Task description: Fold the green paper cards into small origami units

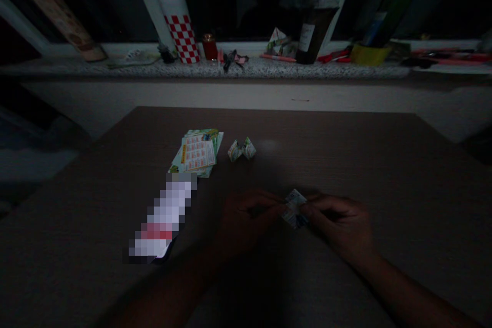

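Observation:
Between my two hands is a small folded piece of printed paper (295, 210), roughly diamond-shaped. My left hand (249, 218) pinches its left corner. On the opposite side, the thumb and fingers of my right hand (340, 220) grip its right edge. Beyond my left hand sits a folded paper figure (242, 149) with two pointed halves. A loose stack of printed paper sheets (198, 155) lies to its left. Dim light hides the finer creases.
A phone (163, 220) with a blurred screen lies left of my left arm on the wooden table (326, 148). Along the granite windowsill (146, 70) stand a red-checkered white bottle (180, 25), a small red jar (209, 47), a dark labelled bottle (310, 36) and several pens.

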`<state>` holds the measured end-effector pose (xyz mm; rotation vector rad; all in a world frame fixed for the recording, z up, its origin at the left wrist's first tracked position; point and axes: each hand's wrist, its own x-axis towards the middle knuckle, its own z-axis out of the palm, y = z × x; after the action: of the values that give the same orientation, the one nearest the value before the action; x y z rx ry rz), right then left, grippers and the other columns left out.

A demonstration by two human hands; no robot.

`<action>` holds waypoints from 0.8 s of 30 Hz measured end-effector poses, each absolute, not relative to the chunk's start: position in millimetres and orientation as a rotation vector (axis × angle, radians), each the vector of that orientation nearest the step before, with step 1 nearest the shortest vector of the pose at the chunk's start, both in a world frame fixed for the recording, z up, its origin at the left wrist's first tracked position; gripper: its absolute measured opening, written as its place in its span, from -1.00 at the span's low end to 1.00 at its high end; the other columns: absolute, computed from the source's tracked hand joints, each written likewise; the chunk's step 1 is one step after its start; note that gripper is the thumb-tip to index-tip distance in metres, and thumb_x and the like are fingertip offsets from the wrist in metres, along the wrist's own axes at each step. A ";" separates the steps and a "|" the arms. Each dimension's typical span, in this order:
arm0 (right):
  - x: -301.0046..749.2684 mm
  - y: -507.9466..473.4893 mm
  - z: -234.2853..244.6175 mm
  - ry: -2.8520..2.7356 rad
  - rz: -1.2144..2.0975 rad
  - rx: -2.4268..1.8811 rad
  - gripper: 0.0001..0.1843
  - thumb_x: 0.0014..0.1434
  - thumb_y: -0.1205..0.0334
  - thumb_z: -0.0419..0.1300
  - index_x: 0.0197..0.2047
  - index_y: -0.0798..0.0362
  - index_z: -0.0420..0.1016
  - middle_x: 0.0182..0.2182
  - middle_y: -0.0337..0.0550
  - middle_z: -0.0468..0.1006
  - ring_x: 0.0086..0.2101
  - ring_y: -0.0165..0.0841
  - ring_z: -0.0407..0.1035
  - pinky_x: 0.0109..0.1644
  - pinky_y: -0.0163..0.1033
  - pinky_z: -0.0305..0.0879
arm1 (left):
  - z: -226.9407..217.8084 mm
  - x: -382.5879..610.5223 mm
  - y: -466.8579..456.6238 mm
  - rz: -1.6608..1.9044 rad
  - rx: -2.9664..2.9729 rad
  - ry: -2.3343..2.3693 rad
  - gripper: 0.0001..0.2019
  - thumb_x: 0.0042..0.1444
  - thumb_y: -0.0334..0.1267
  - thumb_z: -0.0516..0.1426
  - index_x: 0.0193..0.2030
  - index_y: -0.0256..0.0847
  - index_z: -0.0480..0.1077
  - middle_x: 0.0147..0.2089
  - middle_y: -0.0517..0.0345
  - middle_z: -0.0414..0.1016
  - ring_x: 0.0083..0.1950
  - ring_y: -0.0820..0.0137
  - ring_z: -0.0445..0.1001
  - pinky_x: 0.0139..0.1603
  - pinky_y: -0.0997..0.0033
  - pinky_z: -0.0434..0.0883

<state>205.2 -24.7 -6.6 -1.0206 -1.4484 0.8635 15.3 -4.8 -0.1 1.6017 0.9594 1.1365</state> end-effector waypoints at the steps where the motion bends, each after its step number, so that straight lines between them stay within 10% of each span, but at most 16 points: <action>1: 204.0 -25.3 -6.7 -1.420 0.873 -1.027 -0.88 0.01 0.41 0.31 -0.50 0.02 0.59 -0.48 -0.23 0.67 -0.48 -0.42 0.54 -0.40 -0.44 0.47 | 0.3 15.8 -5.7 1.148 1.607 0.969 -0.96 0.02 -0.36 0.27 -0.43 -0.24 0.54 -0.33 0.13 0.60 -0.31 0.45 0.55 -0.28 0.54 0.45; 24: 198.3 -24.4 -8.5 -1.331 0.774 -1.154 -0.83 -0.06 0.37 0.35 -0.61 0.06 0.49 -0.56 -0.18 0.63 -0.56 -0.39 0.50 -0.51 -0.40 0.43 | -1.4 21.6 -13.2 1.164 1.501 1.129 -0.86 -0.03 -0.30 0.29 -0.49 -0.24 0.41 -0.38 0.16 0.57 -0.34 0.41 0.52 -0.28 0.46 0.43</action>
<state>198.3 -24.4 -8.5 -1.1544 -1.3312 0.7740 21.6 -13.2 -1.4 1.5013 1.1286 1.1639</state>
